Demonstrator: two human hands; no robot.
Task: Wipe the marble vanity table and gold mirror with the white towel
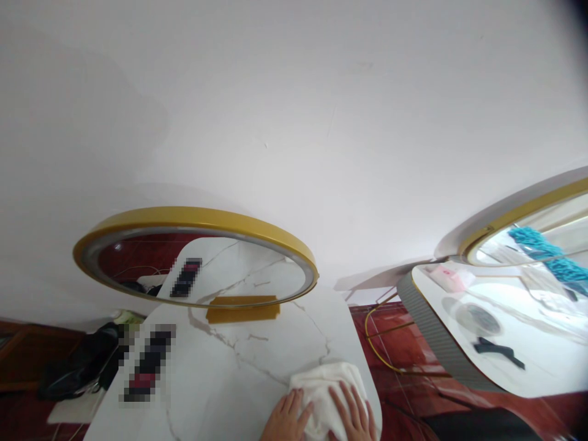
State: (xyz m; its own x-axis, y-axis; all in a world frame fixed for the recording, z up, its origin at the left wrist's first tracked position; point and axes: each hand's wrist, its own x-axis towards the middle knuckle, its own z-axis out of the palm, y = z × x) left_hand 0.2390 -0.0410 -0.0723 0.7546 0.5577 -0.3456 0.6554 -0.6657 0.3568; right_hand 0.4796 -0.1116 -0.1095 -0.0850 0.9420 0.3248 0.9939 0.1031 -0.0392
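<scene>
A white cloth (327, 381) lies bunched on the white marble-patterned tabletop (220, 380), near its right front corner. My right hand (353, 411) rests flat on the cloth with fingers spread. At the cloth's left edge is my left hand (287, 418), its fingers stretched out and touching the fabric, the thumb apart. The lower part of both hands is cut off by the bottom of the view. Behind them stands a round gold-framed mirror (193, 215) on a gold base (243, 309), reflecting the tabletop.
A blurred-out dark item (149, 364) lies on the table's left side. To the right stands a second white table (519, 337) with a pink packet (448, 277), a black object (498, 351) and another gold-framed mirror (528, 205). A black bag (85, 355) is at the left, above red floor.
</scene>
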